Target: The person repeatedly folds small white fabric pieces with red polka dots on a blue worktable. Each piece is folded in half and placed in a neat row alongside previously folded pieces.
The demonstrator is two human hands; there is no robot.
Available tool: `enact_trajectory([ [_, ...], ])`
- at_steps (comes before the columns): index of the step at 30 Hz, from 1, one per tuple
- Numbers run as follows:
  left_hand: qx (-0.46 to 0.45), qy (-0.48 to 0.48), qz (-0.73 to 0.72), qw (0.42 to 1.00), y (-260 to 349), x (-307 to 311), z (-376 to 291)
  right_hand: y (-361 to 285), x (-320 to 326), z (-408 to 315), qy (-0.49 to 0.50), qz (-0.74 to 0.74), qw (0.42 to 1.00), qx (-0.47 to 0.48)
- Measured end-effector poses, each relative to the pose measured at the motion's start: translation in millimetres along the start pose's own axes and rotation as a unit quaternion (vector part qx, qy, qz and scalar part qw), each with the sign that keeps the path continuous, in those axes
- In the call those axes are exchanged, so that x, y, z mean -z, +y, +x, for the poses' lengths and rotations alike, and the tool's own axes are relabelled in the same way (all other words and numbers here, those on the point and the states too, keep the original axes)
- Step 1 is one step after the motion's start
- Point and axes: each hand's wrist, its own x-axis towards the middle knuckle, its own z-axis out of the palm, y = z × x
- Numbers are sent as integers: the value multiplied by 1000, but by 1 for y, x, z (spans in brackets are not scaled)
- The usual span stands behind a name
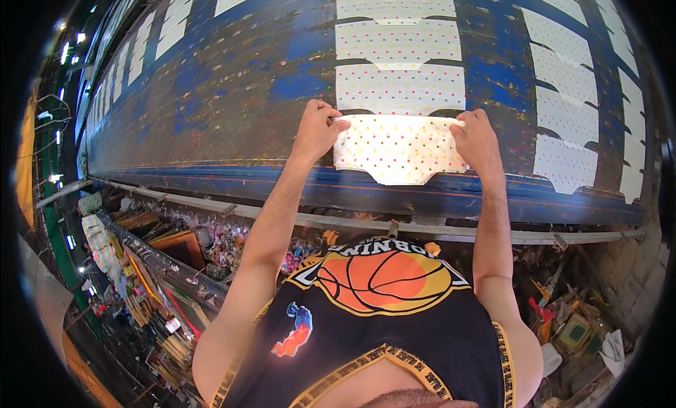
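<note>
Between my hands lies a white dotted fabric piece [398, 146], shaped like a brief panel, with red, green and yellow dots. My left hand [318, 128] pinches its upper left corner, and my right hand [475, 138] pinches the upper right one. Its edges look layered, so it may be more than one piece; I cannot tell how many. The narrow tab at its bottom points towards me, over the near edge strip of a long blue printing table [222, 107]. Directly beyond it, a column of similar dotted panels [400, 86] lies flat on the table.
More panel columns lie to the right [565, 112] and far left [171, 22]. A metal rail [317, 218] runs along the table's near side. Below left are wooden frames [179, 249] and cloth scraps [227, 244]; assorted clutter [575, 323] sits below right.
</note>
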Motion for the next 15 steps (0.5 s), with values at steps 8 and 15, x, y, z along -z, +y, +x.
enact_trajectory([
  [8,-103,-10,134,986,4,-1,2,-10,-15,-14,71,-72,992,73],
  [15,-200,45,1,979,16,-2,-35,-22,-18,-27,110,-14,994,24],
])
